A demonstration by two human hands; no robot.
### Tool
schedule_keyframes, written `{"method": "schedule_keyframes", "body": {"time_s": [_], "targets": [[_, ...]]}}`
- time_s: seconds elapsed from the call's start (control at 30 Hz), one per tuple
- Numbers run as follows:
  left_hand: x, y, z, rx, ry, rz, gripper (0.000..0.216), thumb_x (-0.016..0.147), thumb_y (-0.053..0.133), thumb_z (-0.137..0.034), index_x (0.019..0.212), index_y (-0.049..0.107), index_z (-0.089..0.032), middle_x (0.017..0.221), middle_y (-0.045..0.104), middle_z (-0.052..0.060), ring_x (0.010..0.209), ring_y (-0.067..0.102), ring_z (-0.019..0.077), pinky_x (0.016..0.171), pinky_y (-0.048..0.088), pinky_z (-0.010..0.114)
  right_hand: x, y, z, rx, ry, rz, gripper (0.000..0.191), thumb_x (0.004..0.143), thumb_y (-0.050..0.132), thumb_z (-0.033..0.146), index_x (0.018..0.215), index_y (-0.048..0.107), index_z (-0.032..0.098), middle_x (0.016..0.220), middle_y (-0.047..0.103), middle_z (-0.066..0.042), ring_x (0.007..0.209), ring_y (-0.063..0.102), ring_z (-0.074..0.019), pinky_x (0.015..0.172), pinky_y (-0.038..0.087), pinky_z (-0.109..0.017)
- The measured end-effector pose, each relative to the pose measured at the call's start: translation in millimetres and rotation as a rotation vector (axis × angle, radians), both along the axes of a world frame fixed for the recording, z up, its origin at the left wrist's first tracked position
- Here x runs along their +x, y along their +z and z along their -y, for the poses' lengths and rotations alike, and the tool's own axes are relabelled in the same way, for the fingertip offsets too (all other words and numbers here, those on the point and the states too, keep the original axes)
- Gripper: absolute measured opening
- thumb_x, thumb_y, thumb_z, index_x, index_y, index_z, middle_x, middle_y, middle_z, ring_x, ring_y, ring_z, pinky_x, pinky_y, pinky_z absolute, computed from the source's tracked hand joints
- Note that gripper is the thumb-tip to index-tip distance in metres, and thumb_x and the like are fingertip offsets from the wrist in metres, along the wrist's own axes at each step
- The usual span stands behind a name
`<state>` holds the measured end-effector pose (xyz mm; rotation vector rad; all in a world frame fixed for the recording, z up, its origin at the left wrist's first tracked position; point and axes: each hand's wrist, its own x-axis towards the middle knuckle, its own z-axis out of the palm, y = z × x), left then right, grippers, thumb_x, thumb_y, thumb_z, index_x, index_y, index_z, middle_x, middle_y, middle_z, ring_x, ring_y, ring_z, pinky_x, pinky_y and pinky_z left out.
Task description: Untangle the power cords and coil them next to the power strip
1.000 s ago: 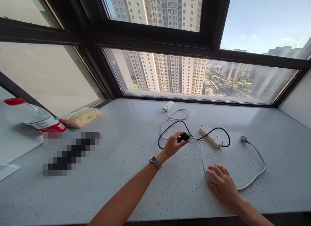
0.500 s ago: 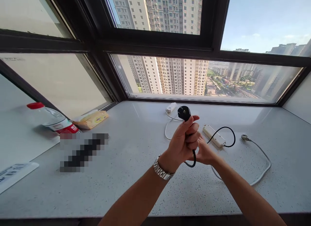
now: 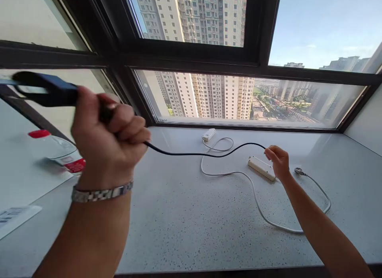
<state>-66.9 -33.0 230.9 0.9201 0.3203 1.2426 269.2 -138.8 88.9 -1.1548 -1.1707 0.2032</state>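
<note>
Speckled polished stone sill (image 3: 185,214), matt black rubber cable (image 3: 191,153).

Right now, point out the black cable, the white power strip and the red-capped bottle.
black cable (image 3: 191,153): head view, mid-span stretched between the hands.
white power strip (image 3: 259,167): head view, top face.
red-capped bottle (image 3: 39,133): head view, red cap.

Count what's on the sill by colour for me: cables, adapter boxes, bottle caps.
Black cable: 1, held in left hand and right hand
White cable: 1
White adapter boxes: 2
Red bottle cap: 1
Total: 5
</note>
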Motion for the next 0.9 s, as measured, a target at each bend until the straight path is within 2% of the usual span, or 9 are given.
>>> {"method": "schedule_keyframes", "body": {"time_s": [0.07, 0.13, 0.27, 0.33, 0.4, 0.5, 0.6, 0.77, 0.9], "targets": [[45.7, -36.9, 21.6, 0.088, -0.207, -0.283, 0.033, 0.072, 0.077, -0.031, 0.053, 0.056, -0.015, 0.036, 0.030, -0.007, 0.028, 0.026, 0.0010, 0.029, 0.016, 0.012, -12.9, 22.8, -2.7, 0.174, 0.012, -0.061, 0.035, 0.083, 0.053, 0.045, 0.057, 0.050, 0.021, 0.053, 0.039, 0.003, 0.051, 0.036, -0.0124, 0.052, 0.033, -0.027], [91.3, -72.3, 39.3, -0.040, -0.411, -0.512, 0.034, 0.073, 0.075, -0.022, 0.050, 0.054, -0.011, 0.037, 0.032, -0.006, 0.028, 0.025, 0.0005, 0.029, 0.013, 0.013, -33.3, 36.5, 0.9, 0.285, 0.051, -0.010, 0.039, 0.086, 0.049, 0.041, 0.053, 0.044, 0.021, 0.051, 0.037, 0.002, 0.051, 0.036, -0.0130, 0.052, 0.032, -0.027], [147.0, -103.3, 49.4, -0.293, -0.466, -0.237, 0.030, 0.088, 0.057, -0.039, 0.082, 0.066, -0.011, 0.065, 0.063, 0.007, 0.056, 0.061, 0.0140, 0.048, 0.047, 0.021, -78.5, 27.0, 21.9, 0.251, 0.222, 0.470, 0.044, 0.088, 0.047, 0.035, 0.049, 0.030, 0.022, 0.047, 0.030, 0.003, 0.047, 0.029, -0.0122, 0.049, 0.028, -0.029], [154.1, -95.6, 46.3, -0.358, -0.531, -0.130, 0.035, 0.093, 0.048, -0.040, 0.091, 0.066, -0.010, 0.080, 0.068, 0.011, 0.073, 0.066, 0.0179, 0.066, 0.053, 0.027, -92.9, 12.3, 32.2, 0.207, 0.355, 0.719, 0.043, 0.085, 0.050, 0.030, 0.050, 0.027, 0.021, 0.047, 0.030, 0.004, 0.046, 0.027, -0.0116, 0.048, 0.027, -0.029], [150.6, -79.5, 41.1, -0.378, -0.536, -0.029, 0.032, 0.096, 0.043, -0.035, 0.091, 0.064, -0.011, 0.067, 0.063, 0.004, 0.059, 0.061, 0.0117, 0.060, 0.051, 0.022, -98.3, 0.2, 39.6, 0.192, 0.438, 0.763, 0.035, 0.084, 0.052, 0.027, 0.054, 0.035, 0.021, 0.054, 0.039, 0.003, 0.048, 0.035, -0.0115, 0.048, 0.032, -0.027], [133.1, -52.5, 32.2, -0.327, -0.452, 0.106, 0.031, 0.099, 0.038, -0.028, 0.081, 0.058, -0.013, 0.045, 0.037, -0.008, 0.033, 0.034, 0.0035, 0.037, 0.032, 0.014, -94.8, -7.0, 44.1, 0.186, 0.375, 0.434, 0.011, 0.086, 0.053, 0.032, 0.080, 0.051, 0.022, 0.085, 0.052, -0.004, 0.072, 0.053, -0.0155, 0.059, 0.045, -0.028], [109.0, -27.9, 24.7, -0.236, -0.364, 0.138, 0.040, 0.101, 0.028, -0.027, 0.071, 0.050, -0.015, 0.043, 0.024, -0.010, 0.029, 0.018, 0.0026, 0.030, 0.017, 0.014, -86.6, -8.5, 38.4, -0.058, 0.309, 0.288, 0.030, 0.084, 0.058, 0.040, 0.109, 0.048, 0.025, 0.111, 0.049, -0.009, 0.092, 0.053, -0.0194, 0.064, 0.049, -0.029], [51.1, 10.9, 14.1, -0.042, -0.281, 0.166, 0.048, 0.103, 0.017, -0.029, 0.071, 0.049, -0.014, 0.043, 0.020, -0.010, 0.031, 0.008, 0.0019, 0.029, 0.006, 0.015, -50.3, -25.2, 24.3, -0.720, 0.497, 0.506, 0.024, 0.083, 0.061, 0.040, 0.094, 0.059, 0.019, 0.073, 0.057, 0.000, 0.059, 0.048, -0.0114, 0.056, 0.039, -0.025], [3.4, 13.5, 8.8, 0.110, -0.251, 0.151, 0.036, 0.099, 0.037, -0.032, 0.073, 0.054, -0.014, 0.042, 0.020, -0.010, 0.032, 0.004, 0.0007, 0.031, 0.002, 0.015, 2.4, -32.1, 28.1, -0.776, 0.690, 0.061, 0.045, 0.074, 0.064, 0.059, 0.065, 0.057, 0.015, 0.059, 0.050, 0.001, 0.057, 0.046, -0.0113, 0.058, 0.039, -0.027]]}}
